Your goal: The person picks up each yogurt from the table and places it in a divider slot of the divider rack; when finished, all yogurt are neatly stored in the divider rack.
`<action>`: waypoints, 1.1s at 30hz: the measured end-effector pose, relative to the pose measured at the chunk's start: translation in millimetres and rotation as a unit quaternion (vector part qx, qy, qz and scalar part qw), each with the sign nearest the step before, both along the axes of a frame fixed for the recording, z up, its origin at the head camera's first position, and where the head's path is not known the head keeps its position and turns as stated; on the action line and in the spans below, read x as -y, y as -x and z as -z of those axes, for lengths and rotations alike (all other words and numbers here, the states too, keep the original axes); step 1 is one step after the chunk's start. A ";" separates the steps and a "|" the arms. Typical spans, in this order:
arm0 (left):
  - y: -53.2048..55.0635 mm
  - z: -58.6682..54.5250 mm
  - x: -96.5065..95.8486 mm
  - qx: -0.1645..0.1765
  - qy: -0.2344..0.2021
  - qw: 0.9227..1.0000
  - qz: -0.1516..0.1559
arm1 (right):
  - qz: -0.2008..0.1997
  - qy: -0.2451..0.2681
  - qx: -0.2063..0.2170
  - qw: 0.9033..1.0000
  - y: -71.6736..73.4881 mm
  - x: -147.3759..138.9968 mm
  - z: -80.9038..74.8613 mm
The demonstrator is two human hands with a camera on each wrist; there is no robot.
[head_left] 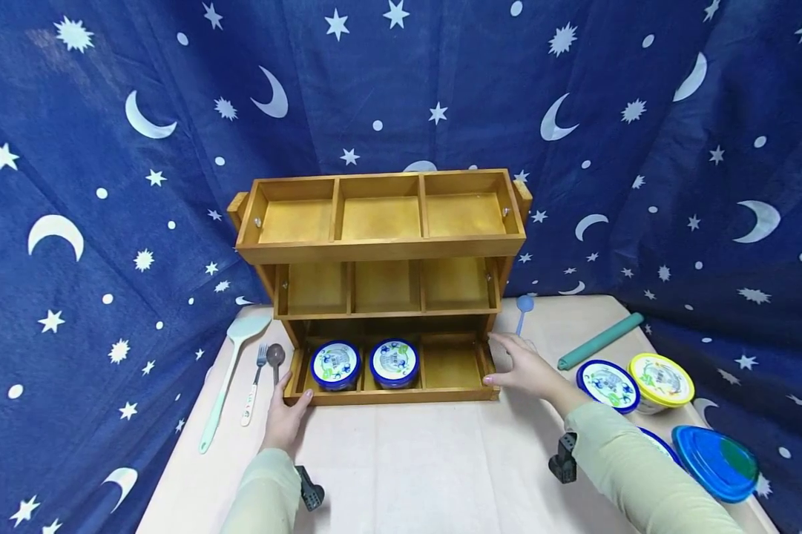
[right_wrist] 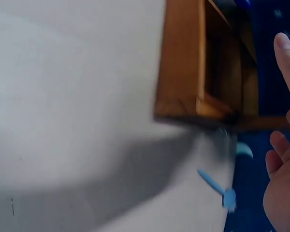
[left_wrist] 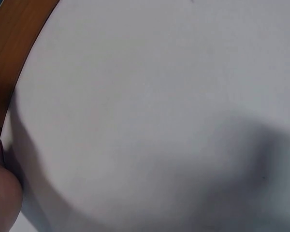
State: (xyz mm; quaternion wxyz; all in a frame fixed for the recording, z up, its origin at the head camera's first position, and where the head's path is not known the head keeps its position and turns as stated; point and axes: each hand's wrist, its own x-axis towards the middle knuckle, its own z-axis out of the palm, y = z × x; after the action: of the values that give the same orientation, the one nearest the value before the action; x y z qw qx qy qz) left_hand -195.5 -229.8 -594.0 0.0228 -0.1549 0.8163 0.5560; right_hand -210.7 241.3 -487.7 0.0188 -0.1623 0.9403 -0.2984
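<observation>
A wooden three-tier organizer [head_left: 382, 248] stands at the middle of the table, each tier split into three compartments. In its bottom tier, two round tubs with blue-rimmed lids sit in the left compartment [head_left: 335, 363] and the middle one [head_left: 394, 362]. My left hand [head_left: 284, 421] touches the bottom tier's front left corner, thumb at the front edge and fingers along the side. At the front right corner is my right hand [head_left: 527, 368], thumb and fingers spread beside the wood. The right wrist view shows that hand's thumb [right_wrist: 286, 58] extended.
At left lie a pale green spatula [head_left: 230, 371], a fork [head_left: 255, 386] and a brown spoon [head_left: 276, 356]. To the right are a small blue spoon [head_left: 524, 305], a green roll [head_left: 601, 341], blue-lidded tubs [head_left: 607, 386], a yellow-lidded tub [head_left: 662, 380] and a blue container [head_left: 716, 463]. A starry curtain [head_left: 401, 89] hangs behind.
</observation>
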 end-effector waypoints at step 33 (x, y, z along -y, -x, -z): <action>0.1 -2.1 0.0 0.003 -0.003 1.000 -0.002 | 0.188 -0.089 0.070 0.976 -38.8 -132.2 0.4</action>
State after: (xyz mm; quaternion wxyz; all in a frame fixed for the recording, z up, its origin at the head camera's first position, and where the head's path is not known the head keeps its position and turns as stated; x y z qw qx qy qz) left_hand -195.6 -229.8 -591.9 0.0240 -0.1582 0.8143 0.5580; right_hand -171.9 373.5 -488.1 0.0424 0.0413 0.9731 -0.2228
